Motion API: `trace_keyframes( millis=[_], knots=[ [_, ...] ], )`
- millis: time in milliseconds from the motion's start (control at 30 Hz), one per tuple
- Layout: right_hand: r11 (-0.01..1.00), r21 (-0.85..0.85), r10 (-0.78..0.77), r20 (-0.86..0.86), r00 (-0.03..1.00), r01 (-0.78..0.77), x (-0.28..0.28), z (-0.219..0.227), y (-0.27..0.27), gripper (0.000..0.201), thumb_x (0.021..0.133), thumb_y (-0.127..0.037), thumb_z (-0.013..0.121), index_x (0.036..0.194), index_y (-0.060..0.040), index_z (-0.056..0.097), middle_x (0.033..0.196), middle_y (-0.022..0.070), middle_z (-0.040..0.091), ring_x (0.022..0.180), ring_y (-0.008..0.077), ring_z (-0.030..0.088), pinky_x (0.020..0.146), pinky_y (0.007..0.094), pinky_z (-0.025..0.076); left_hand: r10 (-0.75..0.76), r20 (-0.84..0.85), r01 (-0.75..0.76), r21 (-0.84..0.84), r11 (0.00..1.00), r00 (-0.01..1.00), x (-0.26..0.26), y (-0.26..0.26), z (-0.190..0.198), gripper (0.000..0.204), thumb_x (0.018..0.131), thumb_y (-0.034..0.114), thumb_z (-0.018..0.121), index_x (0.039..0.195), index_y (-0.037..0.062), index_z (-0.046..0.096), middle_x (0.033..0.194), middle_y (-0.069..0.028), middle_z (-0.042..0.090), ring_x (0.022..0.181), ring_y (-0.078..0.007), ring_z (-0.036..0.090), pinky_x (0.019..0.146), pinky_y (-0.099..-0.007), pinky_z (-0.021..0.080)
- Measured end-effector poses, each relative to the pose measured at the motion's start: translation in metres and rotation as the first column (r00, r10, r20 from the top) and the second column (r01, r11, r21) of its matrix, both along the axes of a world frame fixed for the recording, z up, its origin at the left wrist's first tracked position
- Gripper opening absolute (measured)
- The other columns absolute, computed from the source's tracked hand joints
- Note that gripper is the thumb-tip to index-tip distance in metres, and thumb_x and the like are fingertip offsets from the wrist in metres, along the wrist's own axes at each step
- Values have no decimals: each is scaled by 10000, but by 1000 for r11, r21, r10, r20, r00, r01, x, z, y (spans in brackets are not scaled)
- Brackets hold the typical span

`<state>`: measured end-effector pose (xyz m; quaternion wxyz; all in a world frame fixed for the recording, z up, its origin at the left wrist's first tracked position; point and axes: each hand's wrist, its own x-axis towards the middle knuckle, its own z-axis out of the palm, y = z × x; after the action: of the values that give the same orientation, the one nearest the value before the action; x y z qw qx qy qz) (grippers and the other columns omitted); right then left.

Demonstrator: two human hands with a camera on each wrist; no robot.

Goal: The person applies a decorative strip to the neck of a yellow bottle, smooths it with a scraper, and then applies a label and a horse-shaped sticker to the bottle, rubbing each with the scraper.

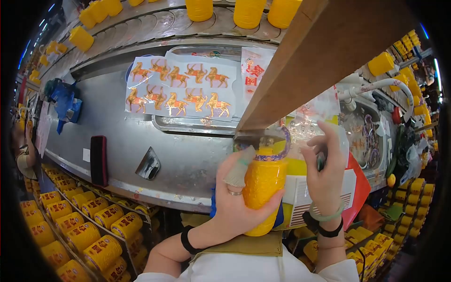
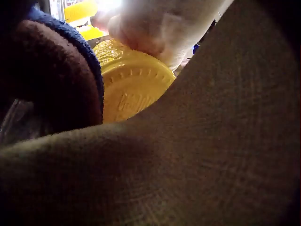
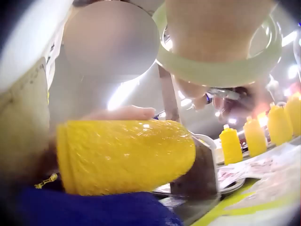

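My left hand grips a yellow plastic bottle around its textured body, in front of my apron. Around the bottle's neck sits a purple patterned ring. A pale cover wraps one left finger. In the left wrist view the bottle's round base shows past dark cloth. To the right of the bottle, my right hand is raised, apart from it. Its curled fingers hold a small dark, shiny object, mostly hidden; I cannot tell its kind. The bottle lies sideways in the right wrist view.
A wooden post rises just beyond the bottle. Sheets of gold horse stickers lie on the metal bench, with a phone nearer its left edge. Several yellow bottles line a conveyor behind. A sink is at right.
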<state>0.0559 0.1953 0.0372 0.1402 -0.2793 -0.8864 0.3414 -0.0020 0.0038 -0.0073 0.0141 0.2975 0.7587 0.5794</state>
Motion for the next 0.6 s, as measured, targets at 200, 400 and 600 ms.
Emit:
trace_keyframes(
  millis=[200,400,600],
  knots=[
    [902,98,432,-235,871,-421,2,-10,-18,332,851,-88,776,1180,-52,751,1099,125,658,930,305,614,814,385,519,9,-36,-8,16,1000,999,0,1,1,726,745,174,913,1367,-1,581,1347,-188,566,1240,-363,575,1040,-443,494],
    [915,129,404,-272,873,-383,4,-15,-23,312,862,-104,769,1169,-52,758,1071,116,665,929,302,617,810,384,514,-1,4,0,46,999,1000,-1,0,1,663,751,161,904,1328,4,618,1337,-183,586,1231,-364,593,1032,-439,507],
    [926,106,376,-291,880,-361,4,-16,-25,262,887,-112,755,1141,-49,766,1050,117,660,917,290,620,785,374,513,11,-41,-10,15,1000,999,-3,0,6,636,750,149,901,1312,16,635,1318,-194,612,1226,-380,607,1024,-450,517]
  ],
)
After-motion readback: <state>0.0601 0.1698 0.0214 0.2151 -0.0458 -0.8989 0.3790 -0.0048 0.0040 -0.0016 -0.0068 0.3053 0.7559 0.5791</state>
